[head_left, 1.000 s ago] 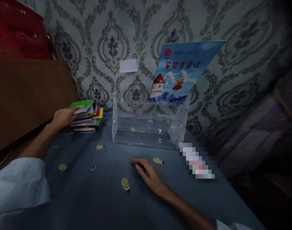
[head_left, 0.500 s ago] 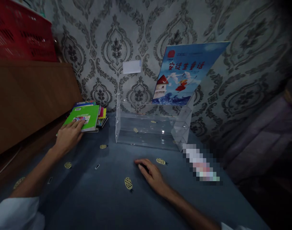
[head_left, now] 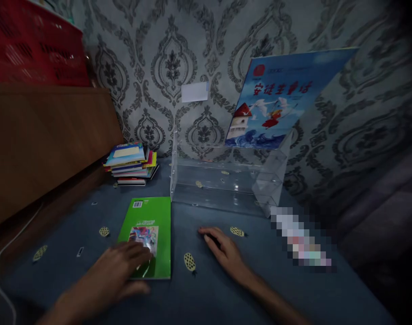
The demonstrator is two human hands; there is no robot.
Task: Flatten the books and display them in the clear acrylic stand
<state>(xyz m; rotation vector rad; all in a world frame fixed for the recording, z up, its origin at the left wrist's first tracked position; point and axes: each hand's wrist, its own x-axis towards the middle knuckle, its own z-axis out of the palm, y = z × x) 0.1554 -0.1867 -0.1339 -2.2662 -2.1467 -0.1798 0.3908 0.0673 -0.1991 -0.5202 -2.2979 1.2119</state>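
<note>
A green book (head_left: 163,234) lies on the blue patterned cloth (head_left: 219,289), left of centre. My left hand (head_left: 121,266) rests over its lower left part, fingers stretched out and slightly blurred, the thumb off the cover. To the right, my right hand (head_left: 226,250) lies on the cloth with loosely curved fingers, thumb and forefinger apart, nothing between them. Behind the hands stands a clear acrylic rack (head_left: 212,198) with tiers. A blue picture book (head_left: 273,108) leans upright in its upper right part.
A stack of books (head_left: 131,164) sits at the back left, beside a brown wooden cabinet (head_left: 50,140) bearing a red basket (head_left: 39,49). A pixelated item (head_left: 300,239) lies right of the rack. A white cable (head_left: 2,253) runs at the far left.
My left hand and the green book have come from the top of the stack to the cloth nearer me. My right hand keeps its pose. The view has shifted slightly.
</note>
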